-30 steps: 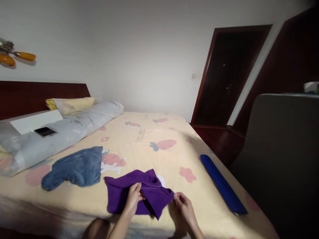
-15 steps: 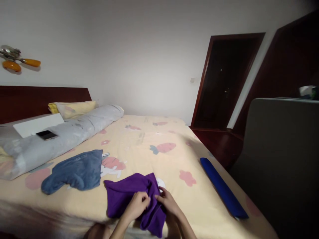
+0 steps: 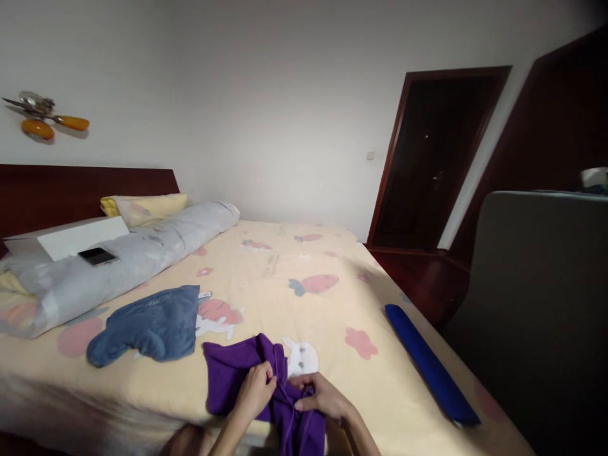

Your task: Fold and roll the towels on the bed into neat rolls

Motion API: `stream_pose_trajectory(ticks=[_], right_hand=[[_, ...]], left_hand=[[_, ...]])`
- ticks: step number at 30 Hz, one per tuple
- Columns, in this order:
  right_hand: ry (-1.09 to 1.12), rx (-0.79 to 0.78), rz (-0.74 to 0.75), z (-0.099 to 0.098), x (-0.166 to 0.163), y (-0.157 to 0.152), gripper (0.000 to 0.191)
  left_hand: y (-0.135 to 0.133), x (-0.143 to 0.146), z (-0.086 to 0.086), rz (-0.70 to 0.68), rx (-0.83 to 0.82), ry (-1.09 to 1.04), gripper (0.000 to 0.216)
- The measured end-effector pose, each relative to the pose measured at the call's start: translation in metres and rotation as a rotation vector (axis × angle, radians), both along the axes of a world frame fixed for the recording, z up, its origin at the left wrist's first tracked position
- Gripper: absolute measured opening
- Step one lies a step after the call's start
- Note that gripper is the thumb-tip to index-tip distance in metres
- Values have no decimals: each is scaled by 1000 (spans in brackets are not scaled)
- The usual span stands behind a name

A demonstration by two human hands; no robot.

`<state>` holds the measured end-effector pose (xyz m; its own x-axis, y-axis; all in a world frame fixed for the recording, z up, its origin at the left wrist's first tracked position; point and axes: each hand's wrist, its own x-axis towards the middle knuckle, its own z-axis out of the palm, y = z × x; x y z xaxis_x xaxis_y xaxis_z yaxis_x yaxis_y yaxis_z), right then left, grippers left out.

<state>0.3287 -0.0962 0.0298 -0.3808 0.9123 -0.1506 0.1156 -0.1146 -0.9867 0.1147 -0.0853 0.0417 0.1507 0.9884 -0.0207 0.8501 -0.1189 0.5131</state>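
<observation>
A purple cloth (image 3: 228, 373) lies bunched near the front edge of the bed, its left part flat and its right part gathered in folds. My left hand (image 3: 259, 387) is closed on the cloth around its middle, fingers curled together. Just to the right, my right hand (image 3: 323, 396) grips the gathered folds between thumb and fingers. The cloth's lower right end hangs toward the bottom edge of the view. Left of it rests a blue-grey plush piece (image 3: 152, 323) with a small white tag.
The bed (image 3: 266, 304) has a cream sheet with carrots and rabbits. A long blue case (image 3: 430, 364) lies near its right edge. On a rolled grey quilt (image 3: 190, 234) sit a phone (image 3: 97, 256) and a white box (image 3: 85, 237). A dark chair back (image 3: 536, 304) stands at right.
The right side of the purple cloth has been drawn inward into tighter folds. My right hand has shifted lower on it, and a printed rabbit beside it now shows. The view has turned slightly.
</observation>
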Motion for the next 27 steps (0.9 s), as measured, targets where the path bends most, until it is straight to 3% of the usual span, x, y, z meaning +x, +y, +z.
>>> stream_pose_trajectory(ticks=[3,8,12,14,17,20,24,27], right_hand=[[-93,76,-47,-4,0,2,31],[-378,331,-168,-3,-22,-2,49],[-377,300,-143,-1,-37,-2,44],[-286,252,-183,-5,-36,2,35],[-167,172,-293,-15,-23,12,17],[-112,111,-448,-25,-2,22,16],[51,38,-655,-25,32,29,26],[168,32,-778,-13,62,27,38]], left_hand=[[-10,0,7,4,-5,80,16],[-9,16,20,13,4,153,33],[10,21,9,50,-89,7,42],[19,17,1,32,-105,-108,40],[27,4,-7,0,-110,-244,53],[31,-12,-8,48,-114,-618,59],[45,-29,1,353,-224,-1489,28],[66,-37,20,454,-226,-1627,14]])
